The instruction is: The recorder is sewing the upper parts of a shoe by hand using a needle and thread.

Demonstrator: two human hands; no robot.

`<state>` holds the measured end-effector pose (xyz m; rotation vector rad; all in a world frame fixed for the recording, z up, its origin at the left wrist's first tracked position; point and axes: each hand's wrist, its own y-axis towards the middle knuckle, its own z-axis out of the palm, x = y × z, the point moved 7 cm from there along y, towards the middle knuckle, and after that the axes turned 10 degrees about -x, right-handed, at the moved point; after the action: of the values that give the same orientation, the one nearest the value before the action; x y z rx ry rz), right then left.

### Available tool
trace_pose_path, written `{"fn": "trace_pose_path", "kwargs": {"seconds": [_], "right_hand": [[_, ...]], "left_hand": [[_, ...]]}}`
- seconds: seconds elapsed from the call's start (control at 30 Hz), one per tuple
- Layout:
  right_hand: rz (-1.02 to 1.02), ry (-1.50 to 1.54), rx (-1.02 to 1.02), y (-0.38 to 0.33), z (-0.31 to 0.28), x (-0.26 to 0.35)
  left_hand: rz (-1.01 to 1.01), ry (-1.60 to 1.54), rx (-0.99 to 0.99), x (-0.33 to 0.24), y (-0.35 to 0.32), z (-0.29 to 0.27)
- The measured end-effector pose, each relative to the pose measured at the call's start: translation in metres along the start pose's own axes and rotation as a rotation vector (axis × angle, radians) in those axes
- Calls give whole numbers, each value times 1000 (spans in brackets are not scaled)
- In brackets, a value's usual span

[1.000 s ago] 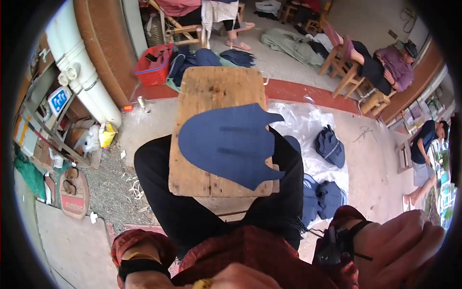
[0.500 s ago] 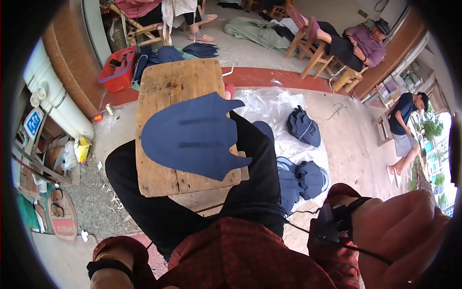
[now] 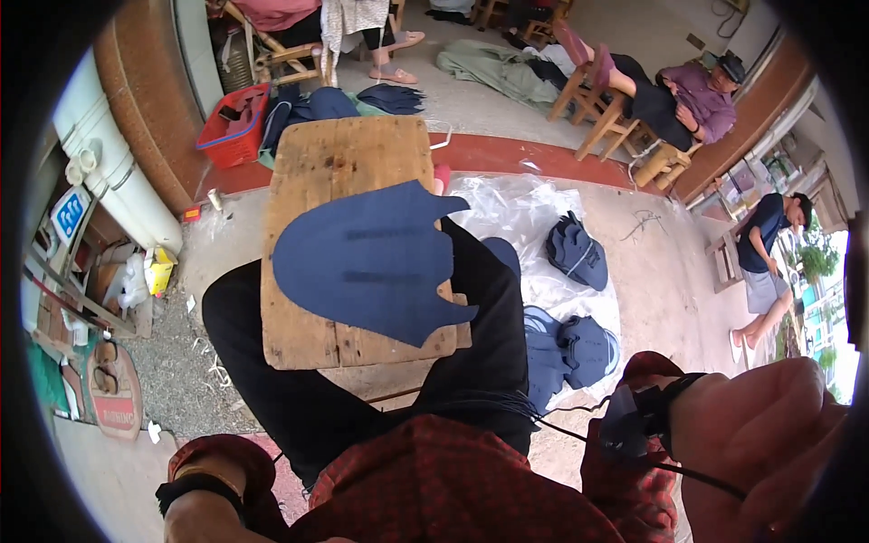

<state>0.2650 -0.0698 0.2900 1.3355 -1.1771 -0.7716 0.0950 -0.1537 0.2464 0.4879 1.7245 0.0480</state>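
A dark blue cloth piece (image 3: 371, 262) lies flat on a wooden stool-like board (image 3: 303, 149) between my knees. One end of the cloth is rounded; the other has pointed tabs and notches, and two darker stripes run along its middle. Neither hand touches it. My right hand (image 3: 760, 434) is raised close to the camera at the lower right, a black strap with a small device at its wrist; its fingers are unclear. At the lower left, my left hand (image 3: 204, 525) shows only by its banded wrist and a little skin, its fingers cut off by the lower edge.
Bundles of dark blue cloth pieces (image 3: 577, 256) lie on clear plastic sheeting (image 3: 534, 195) to the right. A red basket (image 3: 233, 140) stands at the far left. A thin black cable (image 3: 566, 430) crosses my lap. Other people (image 3: 692, 95) sit or stand farther off.
The whole view has shifted slightly, so the board and cloth sit a little farther right. The cloth stays flat on the board, and both hands remain away from it.
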Motion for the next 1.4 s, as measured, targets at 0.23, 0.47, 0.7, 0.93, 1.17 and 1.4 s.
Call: {"fn": "trace_pose_path", "kwargs": {"seconds": [0.23, 0.47, 0.7, 0.93, 1.17, 1.4], "right_hand": [[-89, 36, -78, -1, -13, 15], [-162, 88, -199, -19, -24, 14], [-281, 105, -387, -28, -22, 12], [10, 627, 41, -25, -57, -3], [307, 887, 451, -16, -45, -6], [791, 260, -637, -149, -124, -51]], "left_hand": [[87, -128, 45, 6, 78, -1], [163, -249, 111, 28, 59, -7], [245, -311, 240, 37, 8, -29], [723, -326, -238, 60, -6, -19], [441, -61, -270, 74, 7, -10], [367, -10, -583, 88, -3, -51]]}}
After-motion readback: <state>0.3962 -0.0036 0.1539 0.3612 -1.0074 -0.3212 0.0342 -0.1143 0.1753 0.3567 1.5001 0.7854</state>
